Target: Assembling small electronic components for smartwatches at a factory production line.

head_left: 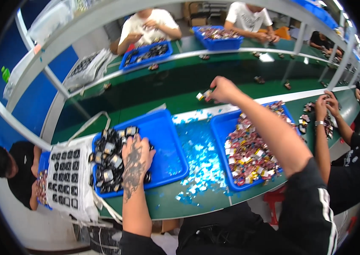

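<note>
My left hand (136, 156) is in a blue tray (169, 138), its fingers curled down over a pile of small black square-faced parts (105, 159). It seems to grip one of them, though the fingertips are partly hidden. My right hand (224, 90) reaches out over the green conveyor belt (163, 87), past the right-hand tray. Between its fingers it pinches a small white, yellow and reddish component (204, 95). Below that forearm a second blue tray (231, 180) is heaped with similar small reddish components (252, 155).
Blue and white film scraps (201, 165) litter the green table between the trays. On the left lies a white sheet of black parts in rows (64, 176). Metal frame bars (52, 83) arch overhead. Co-workers sit across the belt, at left and at right (322, 108).
</note>
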A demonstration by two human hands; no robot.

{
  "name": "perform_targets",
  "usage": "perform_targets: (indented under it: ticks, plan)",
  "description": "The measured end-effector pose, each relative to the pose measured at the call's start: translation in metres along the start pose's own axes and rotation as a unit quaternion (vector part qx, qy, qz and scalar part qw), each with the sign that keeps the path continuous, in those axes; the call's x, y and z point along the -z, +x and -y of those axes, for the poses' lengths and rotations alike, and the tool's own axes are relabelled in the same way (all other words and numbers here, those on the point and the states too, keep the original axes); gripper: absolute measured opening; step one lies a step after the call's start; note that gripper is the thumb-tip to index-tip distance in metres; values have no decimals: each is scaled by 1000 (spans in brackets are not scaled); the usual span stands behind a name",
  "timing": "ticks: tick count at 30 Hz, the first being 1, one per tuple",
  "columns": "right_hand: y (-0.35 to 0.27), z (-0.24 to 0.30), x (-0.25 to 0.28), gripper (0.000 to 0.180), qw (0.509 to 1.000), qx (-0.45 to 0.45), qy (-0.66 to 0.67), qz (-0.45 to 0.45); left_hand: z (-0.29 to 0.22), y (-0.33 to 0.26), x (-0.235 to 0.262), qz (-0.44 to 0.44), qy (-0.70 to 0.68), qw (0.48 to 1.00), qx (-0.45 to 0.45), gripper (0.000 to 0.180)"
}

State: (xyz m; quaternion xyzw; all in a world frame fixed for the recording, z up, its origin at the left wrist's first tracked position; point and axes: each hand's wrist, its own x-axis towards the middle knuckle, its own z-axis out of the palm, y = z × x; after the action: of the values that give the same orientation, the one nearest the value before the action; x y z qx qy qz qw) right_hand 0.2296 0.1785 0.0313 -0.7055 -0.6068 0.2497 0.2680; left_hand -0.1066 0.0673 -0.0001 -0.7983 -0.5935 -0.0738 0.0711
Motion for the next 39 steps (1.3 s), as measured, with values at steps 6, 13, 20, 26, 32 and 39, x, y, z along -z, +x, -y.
perform_targets:
  ticks: [6, 13, 20, 26, 32, 39]
  plan:
    - [31, -42, -20, 66, 990, -32, -138, 11, 7, 0, -12, -22, -12, 1000, 8, 36]
    - [-37, -14, 45, 16, 972, 178, -148, 35, -20, 22, 3, 38, -636, 768, 75, 34]
    - [-131, -12, 71, 13, 930, 201, -242, 191, -65, 14, 16, 159, -909, 353, 155, 39]
    - [-151, -48, 60, 25, 936, 117, -320, 87, -91, 15, 3, 176, -880, 425, 116, 36]
    - [-143, -40, 47, 20, 933, 234, -272, -23, -79, -7, 24, 91, -766, 620, 143, 46]
    - [-181, -35, 43, 16, 941, 303, -35, -147, -96, -5, 8, 107, -644, 756, -46, 23]
